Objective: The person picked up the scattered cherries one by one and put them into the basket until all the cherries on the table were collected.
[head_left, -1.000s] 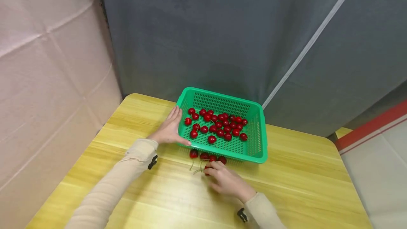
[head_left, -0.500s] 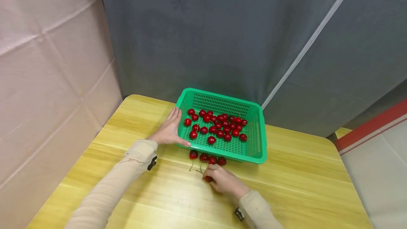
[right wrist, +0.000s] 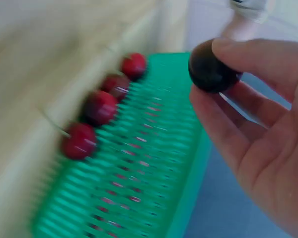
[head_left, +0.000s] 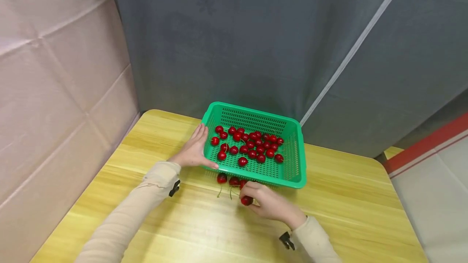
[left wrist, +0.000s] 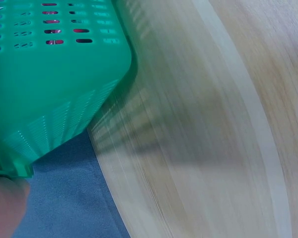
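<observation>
A green perforated plastic basket (head_left: 256, 175) stands on the wooden table, with many red cherries (head_left: 250, 144) spread over its floor. My left hand (head_left: 191, 151) rests on the basket's left front corner, fingers spread along the left side and thumb along the front rim. Between thumb and fingertips my right hand (head_left: 270, 203) pinches a dark red cherry (head_left: 246, 200), just in front of the basket. The right wrist view shows this held cherry (right wrist: 211, 69) near black. Several stemmed cherries (right wrist: 99, 107) lie in a row against the basket's front wall; the right hand partly hides them in the head view.
The yellow wooden table (head_left: 197, 230) reaches toward me and to both sides of the basket. A dark grey curtain (head_left: 226, 44) hangs right behind the table's far edge. Pale cloth (head_left: 62, 92) hangs along the left side. A red-edged white panel (head_left: 435, 186) stands at the right.
My right hand first drew a cherry toward me, then moved it slightly right and up, off its earlier spot. My left hand stays on the basket, which has hardly moved.
</observation>
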Demonstrator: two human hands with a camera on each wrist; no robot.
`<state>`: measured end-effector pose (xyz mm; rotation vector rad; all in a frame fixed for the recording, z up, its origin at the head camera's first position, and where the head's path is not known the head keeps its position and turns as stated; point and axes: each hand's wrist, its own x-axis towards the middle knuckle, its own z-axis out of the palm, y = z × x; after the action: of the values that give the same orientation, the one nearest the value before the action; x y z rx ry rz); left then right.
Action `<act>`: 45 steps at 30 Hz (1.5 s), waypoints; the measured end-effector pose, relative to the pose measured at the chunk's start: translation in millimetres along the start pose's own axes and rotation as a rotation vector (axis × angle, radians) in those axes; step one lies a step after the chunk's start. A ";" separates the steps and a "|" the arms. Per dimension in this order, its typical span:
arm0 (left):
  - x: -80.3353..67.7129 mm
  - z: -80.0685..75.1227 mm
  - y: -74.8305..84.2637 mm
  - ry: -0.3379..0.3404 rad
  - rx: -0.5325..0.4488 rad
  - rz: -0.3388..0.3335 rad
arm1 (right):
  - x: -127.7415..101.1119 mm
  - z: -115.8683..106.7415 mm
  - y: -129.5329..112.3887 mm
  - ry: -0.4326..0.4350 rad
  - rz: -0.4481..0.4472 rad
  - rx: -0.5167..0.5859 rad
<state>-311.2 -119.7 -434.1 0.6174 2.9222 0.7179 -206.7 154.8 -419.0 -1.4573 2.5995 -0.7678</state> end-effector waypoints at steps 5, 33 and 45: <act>0.6 -0.8 -0.9 0.005 -0.004 0.000 | 3.6 -42.3 -7.6 0.008 -0.057 -0.008; -5.9 2.2 6.1 0.025 0.025 -0.001 | 114.6 -97.6 95.8 -0.185 0.305 -0.037; -6.7 6.0 14.6 0.005 0.033 -0.002 | 135.3 -72.2 115.4 -0.262 0.507 0.055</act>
<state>-298.8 -107.9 -432.9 0.6164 2.9449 0.6735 -392.4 122.0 -383.4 -0.7608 2.5440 -0.5350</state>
